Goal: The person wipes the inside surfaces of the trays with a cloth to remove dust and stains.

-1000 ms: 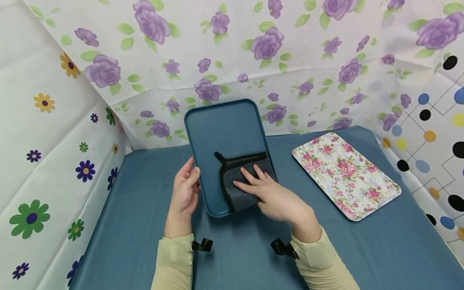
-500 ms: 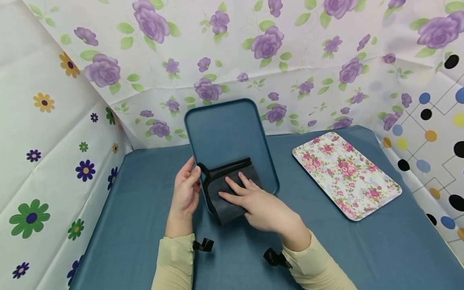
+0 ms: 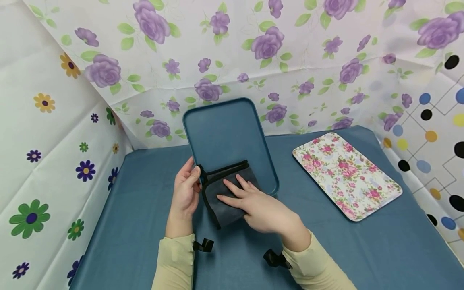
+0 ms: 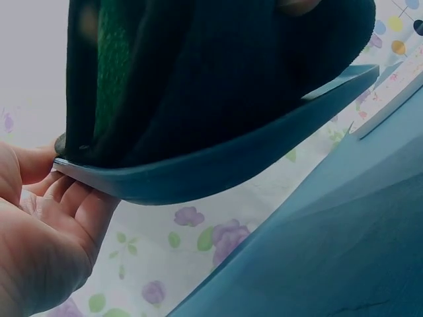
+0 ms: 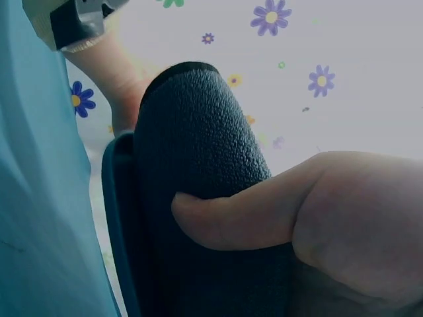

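My left hand (image 3: 186, 191) grips a blue tray (image 3: 226, 137) by its left rim, thumb in front and fingers behind. The tray tilts up toward me. Over its lower part lies a folded dark grey cloth (image 3: 225, 203) with black edging, its lower corner hanging past the tray. My right hand (image 3: 259, 205) presses on the cloth with fingers spread and straight. In the right wrist view my right thumb (image 5: 231, 221) lies along the cloth (image 5: 205, 132). A green inner fold of the cloth (image 4: 114, 72) shows in the left wrist view. The cloth's top left corner is by my left thumb.
A floral board or tray (image 3: 346, 175), white with pink roses, lies on the blue tablecloth (image 3: 145, 193) to the right. Flower-printed sheets (image 3: 203, 52) stand as walls at the back and left, with a dotted sheet (image 3: 431, 161) on the right.
My right hand and the cloth have slid left and down across the tray, mostly in the first half second. The cloth's lower corner now hangs past the tray. My left hand stays in place.
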### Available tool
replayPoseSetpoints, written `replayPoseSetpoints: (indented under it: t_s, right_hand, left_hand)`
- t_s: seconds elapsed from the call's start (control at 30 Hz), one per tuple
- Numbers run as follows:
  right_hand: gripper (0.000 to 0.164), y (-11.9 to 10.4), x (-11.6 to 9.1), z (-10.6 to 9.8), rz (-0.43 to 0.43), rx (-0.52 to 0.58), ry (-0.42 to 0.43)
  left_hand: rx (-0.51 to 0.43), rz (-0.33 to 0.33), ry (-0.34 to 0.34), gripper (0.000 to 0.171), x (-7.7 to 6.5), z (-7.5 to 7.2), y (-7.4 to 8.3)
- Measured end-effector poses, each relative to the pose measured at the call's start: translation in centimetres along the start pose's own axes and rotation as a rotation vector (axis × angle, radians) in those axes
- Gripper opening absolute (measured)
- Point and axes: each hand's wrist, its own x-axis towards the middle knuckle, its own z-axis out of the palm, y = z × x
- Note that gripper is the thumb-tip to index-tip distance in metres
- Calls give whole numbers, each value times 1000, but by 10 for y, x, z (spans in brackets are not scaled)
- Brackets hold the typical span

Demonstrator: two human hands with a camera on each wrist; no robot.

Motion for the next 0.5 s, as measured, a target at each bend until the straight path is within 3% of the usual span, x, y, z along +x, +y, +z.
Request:
replayPoseSetpoints:
  t_s: [0.23, 0.5]
  right_hand:
    - [82, 8, -4, -7, -10, 34, -1]
    - [83, 17, -10, -13, 34, 54, 2]
  left_hand:
    - [-45, 5, -24, 54, -1, 1, 0]
    - [-49, -2, -31, 53, 0, -1, 1]
